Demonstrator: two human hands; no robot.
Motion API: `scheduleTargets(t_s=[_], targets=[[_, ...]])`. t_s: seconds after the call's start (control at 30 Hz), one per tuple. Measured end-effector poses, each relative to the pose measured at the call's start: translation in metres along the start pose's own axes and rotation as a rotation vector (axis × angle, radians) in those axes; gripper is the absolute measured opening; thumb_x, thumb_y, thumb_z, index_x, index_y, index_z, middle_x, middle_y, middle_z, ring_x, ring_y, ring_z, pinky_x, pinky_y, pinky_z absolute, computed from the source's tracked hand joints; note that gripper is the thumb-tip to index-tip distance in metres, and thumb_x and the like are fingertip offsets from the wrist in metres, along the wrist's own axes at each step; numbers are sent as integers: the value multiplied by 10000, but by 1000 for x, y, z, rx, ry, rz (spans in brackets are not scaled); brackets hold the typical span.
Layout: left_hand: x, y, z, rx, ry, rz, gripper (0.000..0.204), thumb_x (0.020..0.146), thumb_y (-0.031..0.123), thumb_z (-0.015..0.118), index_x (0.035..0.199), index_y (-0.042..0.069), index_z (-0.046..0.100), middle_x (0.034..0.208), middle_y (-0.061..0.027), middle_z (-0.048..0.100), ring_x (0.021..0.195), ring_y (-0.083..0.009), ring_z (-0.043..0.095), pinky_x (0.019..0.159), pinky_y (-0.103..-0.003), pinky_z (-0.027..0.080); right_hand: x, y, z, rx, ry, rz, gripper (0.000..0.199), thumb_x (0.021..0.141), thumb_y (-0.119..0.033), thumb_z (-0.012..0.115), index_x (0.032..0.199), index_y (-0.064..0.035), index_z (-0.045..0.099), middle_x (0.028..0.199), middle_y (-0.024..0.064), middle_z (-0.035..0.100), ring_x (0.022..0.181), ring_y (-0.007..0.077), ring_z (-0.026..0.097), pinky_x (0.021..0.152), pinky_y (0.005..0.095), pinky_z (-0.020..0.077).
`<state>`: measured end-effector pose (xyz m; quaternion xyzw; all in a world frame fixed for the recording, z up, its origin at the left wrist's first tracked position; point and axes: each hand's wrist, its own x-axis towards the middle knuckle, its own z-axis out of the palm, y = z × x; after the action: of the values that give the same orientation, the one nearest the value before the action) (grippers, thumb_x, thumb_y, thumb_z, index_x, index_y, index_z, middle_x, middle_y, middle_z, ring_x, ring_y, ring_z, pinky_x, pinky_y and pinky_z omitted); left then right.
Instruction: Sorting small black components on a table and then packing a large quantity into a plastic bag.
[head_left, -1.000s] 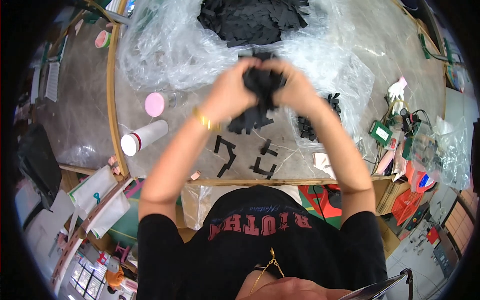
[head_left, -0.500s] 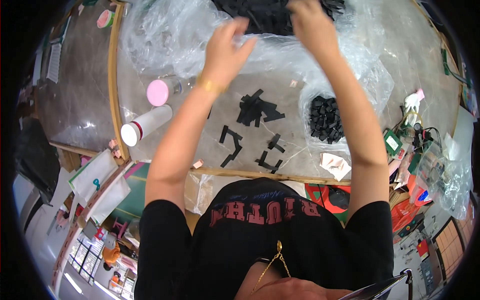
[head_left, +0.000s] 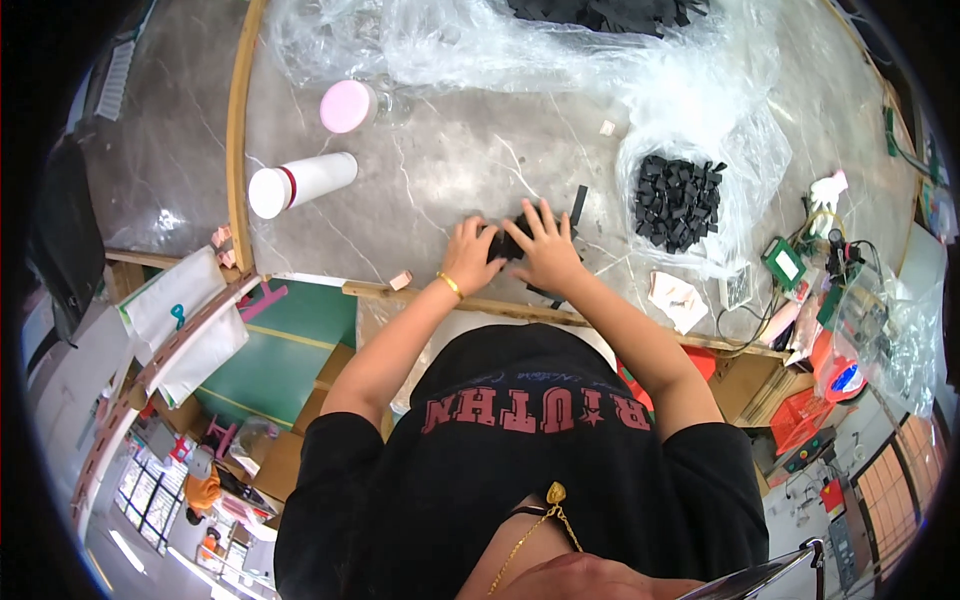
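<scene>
A small heap of flat black strips (head_left: 513, 243) lies near the table's front edge, between my two hands and partly under them. My left hand (head_left: 470, 256) curves at the heap's left side, its thumb and fingers apart and touching the strips. Over the heap's right part, my right hand (head_left: 550, 258) lies with its fingers spread. One black strip (head_left: 580, 205) sticks out past the right fingertips. Further right, small folded black pieces (head_left: 678, 205) sit in a clear plastic bag (head_left: 752, 180). How many strips are under my palms is hidden.
At the far edge, a large pile of black strips (head_left: 610, 14) rests on clear plastic sheeting (head_left: 450, 50). A white bottle (head_left: 320, 178) and a pink-lidded jar (head_left: 345, 107) lie left. Crumpled pale paper (head_left: 680, 300) and a green device (head_left: 784, 262) are right. A wooden strip (head_left: 240, 130) borders the table.
Both hands have come back from the far pile to the near edge, onto the strips there. The separate strips near the edge are now mostly covered or gathered.
</scene>
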<state>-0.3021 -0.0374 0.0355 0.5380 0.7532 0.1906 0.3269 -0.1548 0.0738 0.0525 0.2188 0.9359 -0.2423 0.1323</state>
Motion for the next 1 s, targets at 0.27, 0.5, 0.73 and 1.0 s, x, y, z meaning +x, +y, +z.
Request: scheduleTargets(t_s=[0.27, 0.5, 0.73, 1.0], targets=[[-56, -11, -10, 208, -197, -505, 1146, 452, 148, 839, 1354, 105, 133, 1244, -244, 243, 1020, -396, 443, 864, -390, 409, -111, 8, 20, 67, -198, 549, 1135, 474, -343, 804, 1367, -133, 136, 1260, 192, 304, 1028, 337, 440, 835, 380, 436], [-22, 15, 42, -77, -25, -236, 961, 532, 66, 776, 1320, 61, 226, 1183, -240, 292, 1026, -405, 447, 848, -373, 418, -61, 12, 28, 169, -40, 405, 1109, 498, -249, 804, 1365, -113, 126, 1255, 234, 292, 1056, 382, 434, 830, 385, 439], [2, 30, 3, 69, -223, -357, 945, 539, 67, 747, 1321, 66, 216, 1173, -252, 313, 1001, -407, 474, 847, -385, 428, -10, 29, -24, 77, -100, 427, 979, 472, -330, 801, 1298, -135, 313, 1300, 188, 266, 1127, 373, 378, 863, 381, 433], [1, 51, 25, 344, -332, -319, 1236, 383, 240, 855, 1353, 93, 102, 1240, -211, 254, 1044, -389, 409, 853, -378, 435, -23, 29, -7, -164, -280, 142, 1098, 442, -374, 806, 1356, -256, 207, 1422, 166, 71, 1285, 420, 100, 926, 622, 243]])
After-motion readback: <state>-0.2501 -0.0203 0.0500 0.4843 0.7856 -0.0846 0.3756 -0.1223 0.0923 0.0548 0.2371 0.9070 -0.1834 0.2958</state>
